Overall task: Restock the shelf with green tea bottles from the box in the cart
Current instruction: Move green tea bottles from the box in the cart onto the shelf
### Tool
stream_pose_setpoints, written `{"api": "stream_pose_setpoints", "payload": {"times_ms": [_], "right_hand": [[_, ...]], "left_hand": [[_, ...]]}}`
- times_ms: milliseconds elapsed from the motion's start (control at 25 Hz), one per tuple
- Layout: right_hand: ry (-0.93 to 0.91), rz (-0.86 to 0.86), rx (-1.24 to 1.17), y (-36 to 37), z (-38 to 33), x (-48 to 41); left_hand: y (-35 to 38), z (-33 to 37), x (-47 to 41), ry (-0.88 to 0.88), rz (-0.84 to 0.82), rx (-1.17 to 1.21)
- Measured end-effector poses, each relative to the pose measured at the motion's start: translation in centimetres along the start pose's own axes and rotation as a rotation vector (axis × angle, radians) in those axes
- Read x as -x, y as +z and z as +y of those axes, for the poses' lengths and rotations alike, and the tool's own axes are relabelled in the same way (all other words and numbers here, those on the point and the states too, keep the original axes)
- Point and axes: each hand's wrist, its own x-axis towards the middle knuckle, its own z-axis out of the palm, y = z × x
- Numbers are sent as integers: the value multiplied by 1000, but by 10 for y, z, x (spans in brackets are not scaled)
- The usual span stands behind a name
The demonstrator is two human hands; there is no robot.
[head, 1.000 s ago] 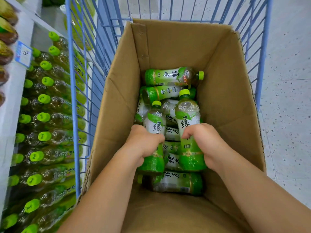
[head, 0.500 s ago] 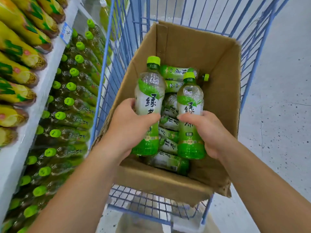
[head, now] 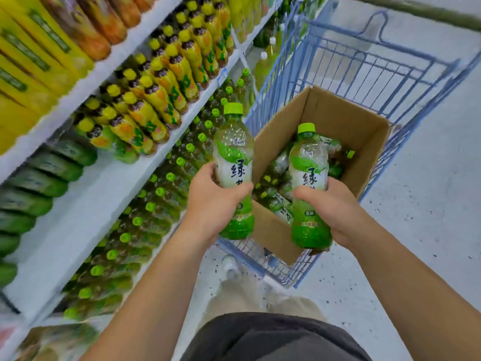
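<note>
Two green tea bottles, long axes nearly upright, caps pointing up and toward the far end of the aisle. The left bottle (head: 233, 162) sits in my left hand (head: 212, 204), fingers curled round its waist, between the shelf (head: 86, 199) and the cardboard box (head: 338, 121). The right bottle (head: 308, 178), gripped the same way by my right hand (head: 335, 212), hangs over the box's near edge in the blue cart (head: 364, 66).

Position: head-worn, wide-angle, close above the cart (head: 385, 44)
Facing: forward and down; shelf (head: 104, 183) at left, cart ahead-right
</note>
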Motion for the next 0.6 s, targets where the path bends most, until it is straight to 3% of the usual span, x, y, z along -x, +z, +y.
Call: {"api": "stream_pose_setpoints", "payload": {"times_ms": [360, 600], "right_hand": [[-117, -302, 299, 116, -28, 68], [-226, -374, 515, 228, -18, 103]], "left_hand": [[-141, -37, 74, -75, 260, 68], [-244, -85, 111, -96, 441, 90]]}}
